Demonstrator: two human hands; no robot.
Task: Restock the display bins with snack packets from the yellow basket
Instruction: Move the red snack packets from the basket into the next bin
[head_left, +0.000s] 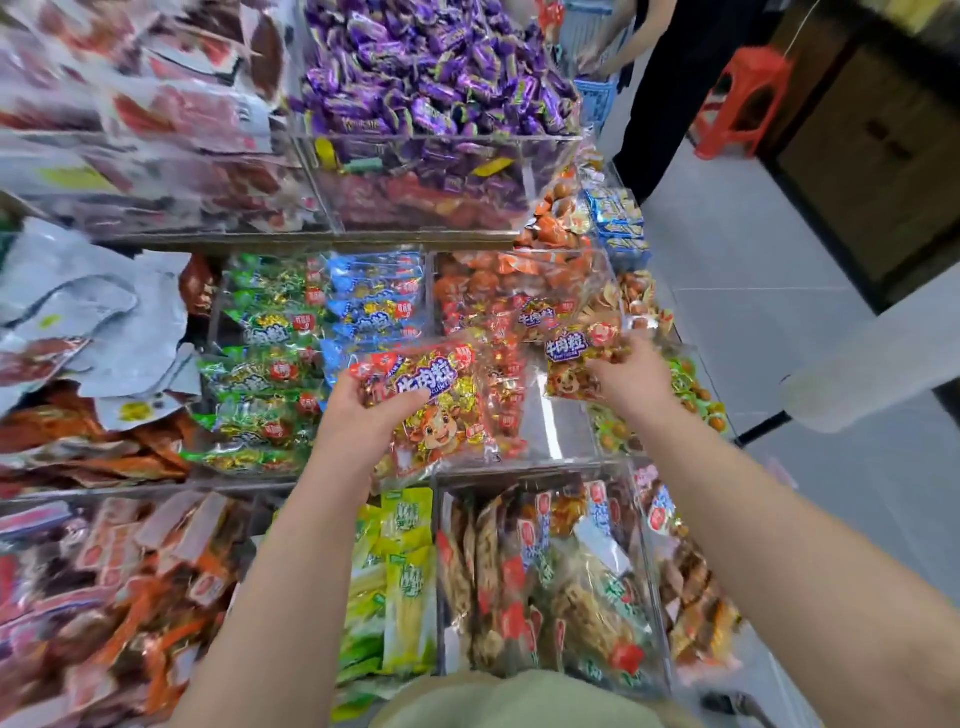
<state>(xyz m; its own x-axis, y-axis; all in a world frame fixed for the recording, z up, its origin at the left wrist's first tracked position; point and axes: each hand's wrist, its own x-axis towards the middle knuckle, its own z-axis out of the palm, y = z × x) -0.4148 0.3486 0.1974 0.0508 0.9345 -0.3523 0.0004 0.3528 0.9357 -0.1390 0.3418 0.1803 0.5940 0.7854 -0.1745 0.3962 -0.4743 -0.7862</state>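
Crinkly red packet (441, 421) gripped by left hand (358, 410)

Seen from above, a person's two bare arms reach over tiered clear display bins of bright snacks. The left hand (363, 410) grips a red packet (436, 410) printed with a cartoon cow, held over the middle tier. The right hand (631, 379) pinches a second red packet (571, 358) over a clear bin (563, 434) partly filled with similar packets. To its left, green packets (260, 374) and blue packets (374, 301) lie in rows; purple sweets (441, 67) heap on the tier above.
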